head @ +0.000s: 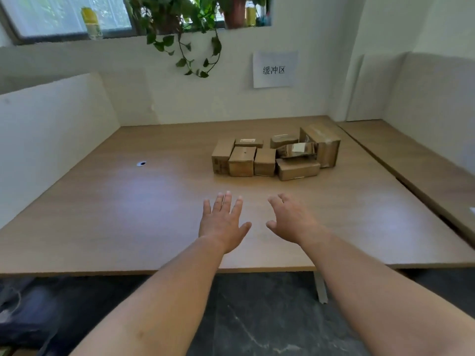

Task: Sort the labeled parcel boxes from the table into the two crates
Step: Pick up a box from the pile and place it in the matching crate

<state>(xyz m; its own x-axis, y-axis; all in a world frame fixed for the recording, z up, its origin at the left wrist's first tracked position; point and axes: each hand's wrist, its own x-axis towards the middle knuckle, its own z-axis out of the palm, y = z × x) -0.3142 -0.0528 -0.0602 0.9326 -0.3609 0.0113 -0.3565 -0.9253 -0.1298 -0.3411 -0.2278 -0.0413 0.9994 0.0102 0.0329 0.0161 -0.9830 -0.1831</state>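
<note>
Several brown cardboard parcel boxes sit packed together on the wooden table, right of its middle. The tallest box stands at the cluster's right end, and a tape-wrapped parcel with a white label lies on top of another. My left hand is stretched out over the table with its fingers straight and spread, holding nothing. My right hand hovers beside it, fingers loosely bent and empty. Both hands are short of the boxes, nearer the front edge. No crate is in view.
A white paper sign hangs on the back wall above the boxes. White partitions close the table's left and back sides. A small round cable hole is at the left. A second table adjoins on the right. Plants hang from the windowsill.
</note>
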